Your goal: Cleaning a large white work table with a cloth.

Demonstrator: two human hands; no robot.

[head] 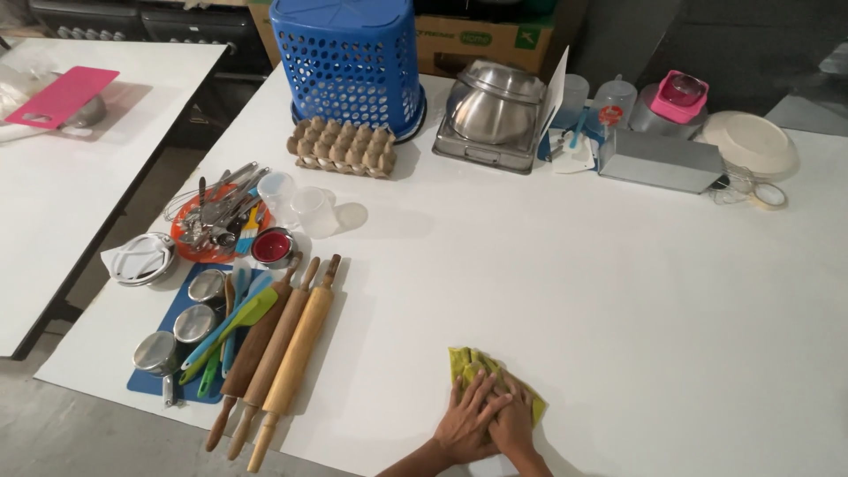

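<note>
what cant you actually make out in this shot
- Yellow cloth, head view: mostly covered by the left hand and right hand, stacked on it.
- Blue basket: top cut off by the frame edge.
- Metal tools in the orange dish: too tangled to tell apart.

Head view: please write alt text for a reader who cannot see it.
Both hands, left over right, press a yellow cloth on a white table. Three rolling pins lie to the left; a blue basket stands at the far edge.
</note>
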